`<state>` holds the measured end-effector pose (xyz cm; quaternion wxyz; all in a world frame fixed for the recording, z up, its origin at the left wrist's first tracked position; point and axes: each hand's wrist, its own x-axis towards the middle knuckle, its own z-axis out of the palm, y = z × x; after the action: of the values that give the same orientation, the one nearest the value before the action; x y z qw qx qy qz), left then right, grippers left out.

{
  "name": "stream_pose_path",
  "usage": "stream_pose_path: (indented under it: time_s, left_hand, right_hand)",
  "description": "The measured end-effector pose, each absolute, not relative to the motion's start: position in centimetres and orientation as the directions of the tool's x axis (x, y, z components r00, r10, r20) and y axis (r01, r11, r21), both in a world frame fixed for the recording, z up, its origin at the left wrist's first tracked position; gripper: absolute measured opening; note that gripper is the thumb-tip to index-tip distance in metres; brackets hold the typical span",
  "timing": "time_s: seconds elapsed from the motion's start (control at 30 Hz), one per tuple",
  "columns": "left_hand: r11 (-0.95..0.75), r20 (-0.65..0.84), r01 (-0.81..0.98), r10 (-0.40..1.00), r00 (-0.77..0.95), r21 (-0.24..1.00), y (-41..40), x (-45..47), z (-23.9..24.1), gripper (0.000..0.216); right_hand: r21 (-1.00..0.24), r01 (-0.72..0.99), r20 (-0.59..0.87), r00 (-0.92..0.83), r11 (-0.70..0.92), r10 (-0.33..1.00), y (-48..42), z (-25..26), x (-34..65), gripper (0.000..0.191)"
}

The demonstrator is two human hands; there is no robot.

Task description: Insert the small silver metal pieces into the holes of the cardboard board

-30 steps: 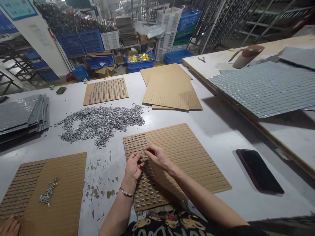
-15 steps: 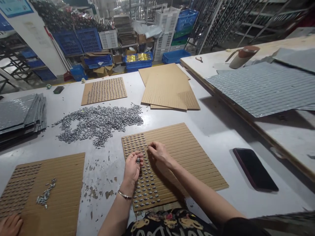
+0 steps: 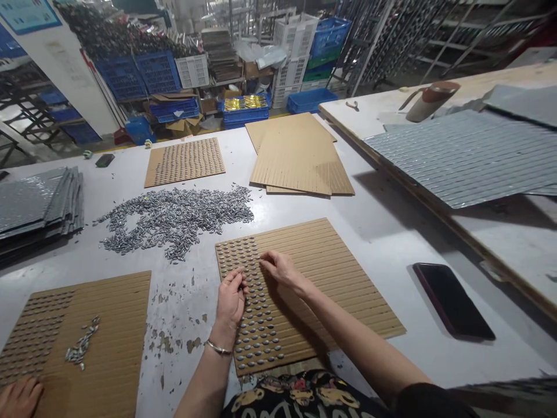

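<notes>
Slotted board: a ribbed cardboard board is laid flat on the worktop directly in front of the person, its long ribs running from lower left to upper right; its left columns are filled with small silver pieces, each set lengthwise along the ribs.
Left hand: the left hand is rested on the filled left part of the board, fingers curled together; whether a piece is pinched cannot be told.
Right hand: the right hand is laid palm down on the board just right of the filled columns, fingertips pressed together at the edge of the filled rows.
Loose pile: a heap of silver pieces is spread on the worktop beyond the board.
Other boards: a second board lies at the left, touched by another person's hand; blank boards are stacked further back.
Phone: a dark phone lies at the right.
Room: blue crates and racks are seen behind.
</notes>
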<state>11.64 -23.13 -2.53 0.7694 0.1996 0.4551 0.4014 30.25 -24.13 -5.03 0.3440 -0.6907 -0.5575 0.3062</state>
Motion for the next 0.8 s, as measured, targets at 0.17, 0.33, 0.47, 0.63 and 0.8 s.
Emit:
stream_pose_path:
  time_s: [0.17, 0.33, 0.47, 0.63, 0.8]
  left_hand:
    - [0.61, -0.548, -0.437, 0.79, 0.274, 0.661, -23.2, 11.8, -2.2, 0.036]
    - [0.621, -0.561, -0.416, 0.782, 0.272, 0.664, -23.0, 11.6, -2.7, 0.04]
    - [0.637, -0.564, -0.416, 0.77, 0.3, 0.649, -23.0, 11.7, -2.7, 0.04]
    - [0.684, -0.555, -0.407, 0.73, 0.4, 0.606, -23.6, 12.4, -2.1, 0.036]
    - [0.715, -0.539, -0.333, 0.689, 0.485, 0.615, -24.4, 13.3, -2.3, 0.035]
  right_hand:
    - [-0.689, 0.717, -0.044, 0.106, -0.106, 0.993, -23.4, -4.7, 29.4, 0.014]
    - [-0.651, 0.734, -0.087, 0.183, -0.195, 0.979, -22.9, -4.6, 29.2, 0.009]
    - [-0.665, 0.701, -0.093, 0.262, -0.255, 0.961, -23.3, -4.1, 29.2, 0.01]
    - [-0.901, 0.431, 0.018, 0.141, -0.045, 0.99, -25.8, -2.1, 28.2, 0.016]
    - [-0.942, 0.334, -0.014, 0.09, -0.044, 0.996, -27.7, -1.7, 28.1, 0.017]
